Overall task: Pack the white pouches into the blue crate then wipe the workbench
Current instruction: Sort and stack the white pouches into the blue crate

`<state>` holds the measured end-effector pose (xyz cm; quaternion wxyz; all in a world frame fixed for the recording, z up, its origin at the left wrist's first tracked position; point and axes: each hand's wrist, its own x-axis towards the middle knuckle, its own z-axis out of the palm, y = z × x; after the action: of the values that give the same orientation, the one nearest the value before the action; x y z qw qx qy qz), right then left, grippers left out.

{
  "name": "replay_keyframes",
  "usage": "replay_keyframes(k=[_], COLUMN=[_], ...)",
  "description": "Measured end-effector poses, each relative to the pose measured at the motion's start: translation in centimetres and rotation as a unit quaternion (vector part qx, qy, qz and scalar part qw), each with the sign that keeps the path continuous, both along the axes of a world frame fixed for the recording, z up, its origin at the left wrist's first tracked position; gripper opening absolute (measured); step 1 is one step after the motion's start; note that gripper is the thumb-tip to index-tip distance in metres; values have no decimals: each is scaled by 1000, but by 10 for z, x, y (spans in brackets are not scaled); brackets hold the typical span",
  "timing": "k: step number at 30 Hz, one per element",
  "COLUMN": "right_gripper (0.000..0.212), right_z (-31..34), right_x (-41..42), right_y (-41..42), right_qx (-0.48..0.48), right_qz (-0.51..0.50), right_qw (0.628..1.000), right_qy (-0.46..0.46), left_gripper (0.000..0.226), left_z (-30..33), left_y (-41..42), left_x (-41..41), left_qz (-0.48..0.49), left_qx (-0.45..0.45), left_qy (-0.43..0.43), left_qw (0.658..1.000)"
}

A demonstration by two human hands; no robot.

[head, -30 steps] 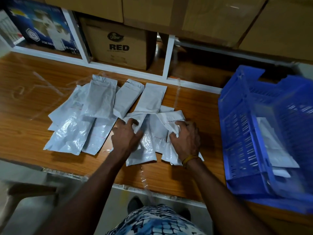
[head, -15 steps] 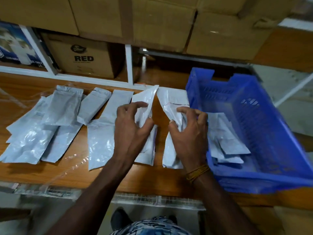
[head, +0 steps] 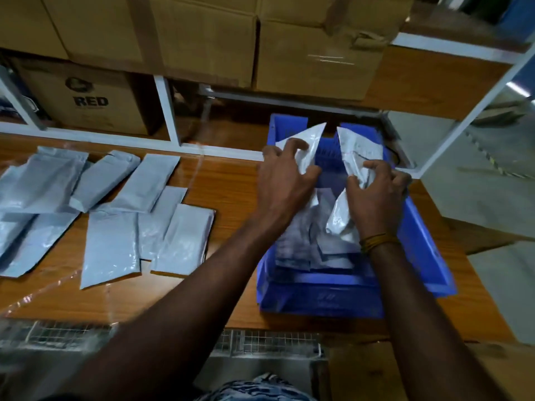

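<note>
Both hands over the blue crate (head: 428, 244), which sat on the right end of the wooden bench (head: 231, 183). Left hand (head: 285, 180) curled round one white pouch (head: 308, 146), thumb and fingers pinching its middle, far end sticking up past the crate's far wall. Right hand (head: 376, 195) gripped a second pouch (head: 357, 149) the same way, crumpled at the waist, lower half (head: 337, 219) hanging down into the crate. Yellowish band (head: 376, 240) on the right wrist. Already a few pouches (head: 301, 247) lying flat on the crate floor, bit blurry so couldn't count them properly.

Rest of the loose pouches (head: 115, 227) spread over the left half of the bench, overlapping each other in a messy fan, some running off the left edge of the view. Strips of clear tape or film (head: 58, 287) stuck along the near-left bench surface.

Behind the bench, white shelf frame (head: 166, 108) with a cardboard box marked RED (head: 86, 96) at far left, bigger plain cartons (head: 202, 39) stacked above. Patterned blue and white clothing (head: 254, 390) just visible at the bottom edge.
</note>
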<state>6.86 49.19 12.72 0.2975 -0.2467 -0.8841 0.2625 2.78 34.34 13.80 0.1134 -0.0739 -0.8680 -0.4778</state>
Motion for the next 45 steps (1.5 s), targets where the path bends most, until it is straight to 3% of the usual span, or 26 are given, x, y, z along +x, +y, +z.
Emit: replay_keyframes(k=[9,14,21,24,26,31,35,38,45], right_gripper=[49,55,65,55,48,35,19,14,15], right_z=[-82,-110,-131,-120,-107,-62,-27,-13,-15], right_x=[-49,-62,-76,-78,-78,-66,-40,-22,-2], right_y=[47,51,53,49,47,24,-24,-69,-181], right_qx=[-15,0,-21,-19,-34,-72,-63,-76,-111], right_qz=[32,84,168,162,152,147,198,261,378], right_qw=[963,933,865,892,924,982,977,956,916], right_qy=[-266,-349,-473,-420,-348,-90,53,111,78], left_gripper=[45,55,61,52,42,28,21,18,17], left_z=[-86,-117,-134,-122,-106,-49,-23,-19,-60], left_y=[73,76,77,73,67,34,-22,-73,-180], left_x=[-43,-53,-69,-66,-62,-40,-8,22,42], left_qz=[3,-39,-126,-132,-107,-70,-36,42,181], left_qx=[-210,-293,-376,-363,-329,-117,4,54,41], left_qy=[-191,-261,-327,-299,-263,-90,35,58,-3], left_qw=[959,919,858,873,901,987,999,996,983])
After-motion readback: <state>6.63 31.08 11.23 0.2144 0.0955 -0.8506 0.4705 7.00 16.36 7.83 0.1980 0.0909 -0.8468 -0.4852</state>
